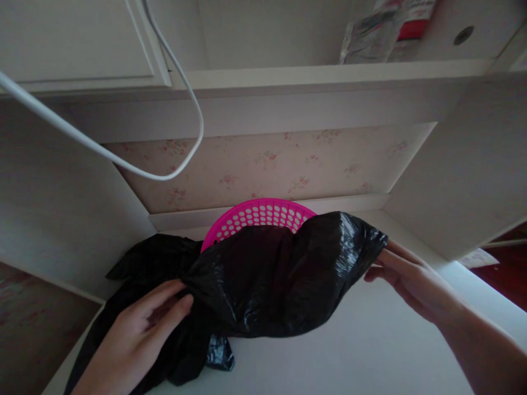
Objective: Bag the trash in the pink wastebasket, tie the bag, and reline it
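A black plastic bag point(263, 280) is stretched between my two hands, above a white surface. My left hand point(144, 329) pinches the bag's left side between thumb and fingers. At the bag's right corner, my right hand point(405, 274) has its fingers closed on the edge, with the fingertips partly hidden behind the plastic. Behind the bag stands a pink perforated basket point(263, 211), its lower part covered from view. More black plastic point(160, 258) lies bunched at the left, under and beyond my left hand.
A white cable point(164, 176) loops down at the upper left. Overhead is a white shelf point(329, 75) holding a clear package with red parts point(382, 33). White side panels stand left and right, with flowered wallpaper point(267, 164) at the back.
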{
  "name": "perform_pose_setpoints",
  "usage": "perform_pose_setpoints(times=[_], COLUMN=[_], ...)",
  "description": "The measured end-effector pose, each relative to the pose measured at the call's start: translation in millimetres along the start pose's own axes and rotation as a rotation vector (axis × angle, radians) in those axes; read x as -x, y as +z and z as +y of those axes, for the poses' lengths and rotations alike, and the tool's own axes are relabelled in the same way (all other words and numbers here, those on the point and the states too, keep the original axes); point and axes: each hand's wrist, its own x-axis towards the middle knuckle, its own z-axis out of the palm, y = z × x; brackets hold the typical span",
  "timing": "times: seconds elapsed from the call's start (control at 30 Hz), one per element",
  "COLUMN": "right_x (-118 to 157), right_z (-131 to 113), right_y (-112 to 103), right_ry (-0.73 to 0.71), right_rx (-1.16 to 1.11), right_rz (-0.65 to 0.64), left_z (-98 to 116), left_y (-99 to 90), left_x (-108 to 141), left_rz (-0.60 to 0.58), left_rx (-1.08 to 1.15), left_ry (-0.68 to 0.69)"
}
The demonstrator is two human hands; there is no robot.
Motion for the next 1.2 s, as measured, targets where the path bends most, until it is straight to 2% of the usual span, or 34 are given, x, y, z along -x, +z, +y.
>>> perform_pose_setpoints(times=[0.07,0.17,0.23,0.3,0.4,0.5,0.67,0.77,0.9,1.0,1.03,1.13,1.2], right_x=[-3,-9,-11,-12,-13,-12,-3,5,15,25,29,44,54], right_z=[-5,-9,-8,-6,-1,2,1,0,8,13,12,2,-11], right_y=[5,11,12,12,12,14,17,17,16,20,23,35,45], right_ry=[0.047,0.029,-0.045,-0.105,-0.092,-0.054,-0.089,-0.099,-0.152,-0.274,-0.340,-0.603,-0.764], right_rx=[-0.031,-0.090,-0.150,-0.220,-0.277,-0.277,-0.268,-0.233,-0.019,0.339,0.471,0.777,0.875], right_rz=[0.026,0.086,0.148,0.215,0.273,0.221,-0.002,-0.081,-0.125,-0.082,-0.069,-0.001,0.068], left_z=[10,21,26,28,27,24,21,14,3,0,-1,-6,-9], left_y=[3.9,10.8,12.8,13.1,14.4,19.3,27.3,29.2,32.4,34.3,34.5,35.8,39.1], left_x=[-5,-5,-4,-3,-1,3,11,16,23,27,30,44,58], left_rz=[0.145,0.284,0.268,0.248,0.270,0.276,0.236,0.243,0.203,0.114,0.117,0.262,0.322], left_rx=[-0.047,-0.159,-0.217,-0.250,-0.271,-0.244,-0.206,-0.177,-0.181,-0.238,-0.271,-0.386,-0.405], left_ry=[0.011,0.203,0.355,0.444,0.443,0.412,0.488,0.495,0.486,0.543,0.553,0.530,0.529])
